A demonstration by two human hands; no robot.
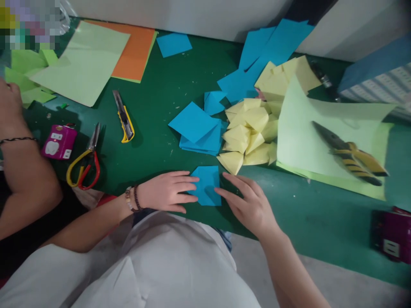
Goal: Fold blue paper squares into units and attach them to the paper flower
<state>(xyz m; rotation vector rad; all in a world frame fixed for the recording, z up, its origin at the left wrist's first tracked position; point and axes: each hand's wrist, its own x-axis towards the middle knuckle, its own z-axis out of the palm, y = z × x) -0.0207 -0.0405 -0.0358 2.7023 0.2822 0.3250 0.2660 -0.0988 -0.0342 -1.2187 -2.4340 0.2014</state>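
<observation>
Spread grips, two: left hand (170, 191) and right hand (252, 209) on one blue paper (207, 185).

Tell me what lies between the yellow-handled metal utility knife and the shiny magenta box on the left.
Metal scissors with one yellow and one red handle lie between the utility knife and the magenta box, as the head view shows.

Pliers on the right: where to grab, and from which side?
Grip the pliers around both yellow-and-black handles, with the right hand coming from the near right and above. The handles angle toward the near right edge of the light green sheet while the jaws point away to the left, so that approach should keep fingers off the tip.
</observation>
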